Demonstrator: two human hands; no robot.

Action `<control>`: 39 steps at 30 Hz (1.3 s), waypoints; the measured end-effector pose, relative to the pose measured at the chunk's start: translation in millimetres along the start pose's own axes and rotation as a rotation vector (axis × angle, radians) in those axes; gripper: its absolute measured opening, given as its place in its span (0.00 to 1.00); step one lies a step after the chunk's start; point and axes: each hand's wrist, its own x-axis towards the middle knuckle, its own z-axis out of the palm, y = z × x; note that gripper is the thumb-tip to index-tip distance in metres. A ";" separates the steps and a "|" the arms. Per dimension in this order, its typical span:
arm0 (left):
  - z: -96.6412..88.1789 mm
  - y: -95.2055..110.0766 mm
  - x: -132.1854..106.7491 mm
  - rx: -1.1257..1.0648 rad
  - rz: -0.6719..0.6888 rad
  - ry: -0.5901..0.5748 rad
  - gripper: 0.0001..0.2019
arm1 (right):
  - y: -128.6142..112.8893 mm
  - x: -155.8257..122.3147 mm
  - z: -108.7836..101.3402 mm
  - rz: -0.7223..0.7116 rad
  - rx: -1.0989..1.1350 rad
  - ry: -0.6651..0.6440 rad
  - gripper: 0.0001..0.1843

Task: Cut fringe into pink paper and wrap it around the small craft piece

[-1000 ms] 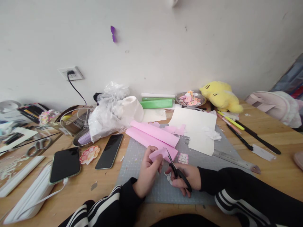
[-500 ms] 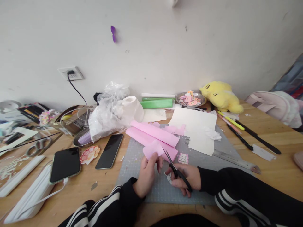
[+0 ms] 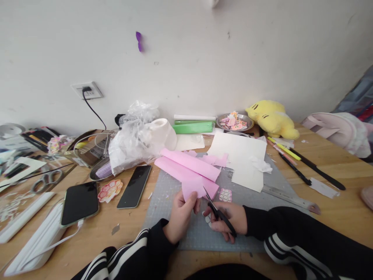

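My left hand [image 3: 180, 216] pinches a small piece of pink paper [image 3: 191, 188] and holds it upright over the grey cutting mat [image 3: 189, 237]. My right hand [image 3: 230, 219] grips small black scissors [image 3: 217, 212] just to the right of it, their blades pointing up and left toward the paper's edge. Behind the hands lie rolled pink sheets [image 3: 189, 165] and a small patterned cut-out [image 3: 225, 195] on the mat. Both arms wear black sleeves with white stripes.
Two phones [image 3: 80, 203] [image 3: 135, 186] lie to the left, beside a flower sticker [image 3: 110, 190]. White card [image 3: 241, 159], a metal ruler [image 3: 291, 198], pens [image 3: 291, 165], a yellow plush [image 3: 272, 118], a plastic bag [image 3: 134, 136] and grey scissors [image 3: 46, 181] surround the mat.
My left hand turned the pink piece from lying flat to standing upright and shifted it slightly; the scissors in my right hand barely moved.
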 end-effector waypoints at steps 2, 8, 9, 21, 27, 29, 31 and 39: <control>-1.3 -1.6 0.1 0.007 -0.003 -0.013 0.18 | -0.2 -0.3 -0.2 0.003 -0.006 -0.004 0.29; -2.1 -1.7 -0.1 -0.006 0.014 -0.024 0.17 | 0.0 -0.3 -0.7 0.021 -0.010 -0.006 0.27; -2.0 -1.4 -0.1 -0.018 0.013 -0.020 0.17 | 0.3 -0.2 -0.7 0.018 -0.011 -0.007 0.27; 3.7 5.5 1.2 -0.028 -0.016 -0.017 0.18 | -2.1 -2.1 0.2 -0.004 -0.018 -0.012 0.25; 5.5 8.5 1.5 0.087 -0.063 -0.064 0.23 | -2.6 -2.5 0.6 0.018 -0.027 -0.012 0.25; 5.7 8.1 1.2 0.113 -0.062 -0.086 0.23 | -2.7 -2.6 0.6 0.025 -0.029 -0.011 0.26; 5.9 7.9 0.7 0.128 -0.063 -0.089 0.22 | -2.7 -2.7 0.6 0.020 -0.023 -0.014 0.27; 2.6 3.5 -0.7 0.152 -0.041 -0.134 0.19 | -2.7 -2.8 0.4 0.023 -0.022 -0.004 0.28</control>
